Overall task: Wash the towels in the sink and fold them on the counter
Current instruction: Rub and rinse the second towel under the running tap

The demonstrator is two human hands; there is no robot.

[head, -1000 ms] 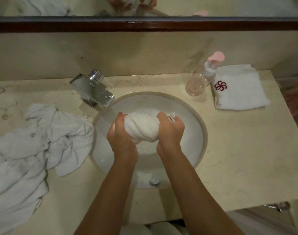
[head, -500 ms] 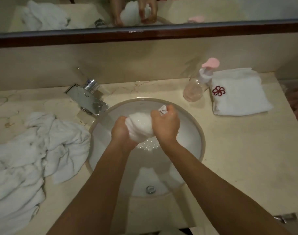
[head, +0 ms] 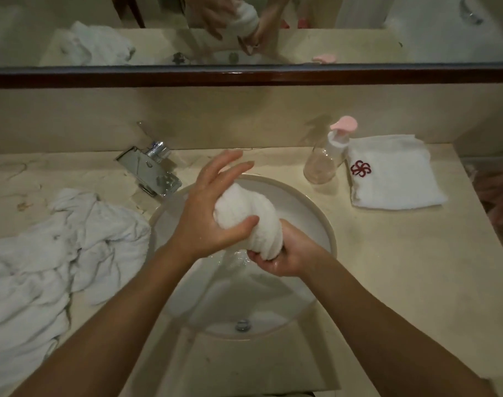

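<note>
I hold the wet towel (head: 246,217) bunched into a thick roll above the sink (head: 316,213), so the water I squeeze out drops into the basin and not onto the counter (head: 387,253). My right hand (head: 287,253) clamps its lower end from beneath, fingers curled tight round it. My left hand (head: 213,213) pinches the upper part with the thumb while my fingers (head: 230,167) stand straight and spread, loosened, I judge, to take a new hold for wringing. One folded towel (head: 393,176) lies by the soap bottle (head: 324,164); the crumpled towels (head: 53,247) wait on my left.
</note>
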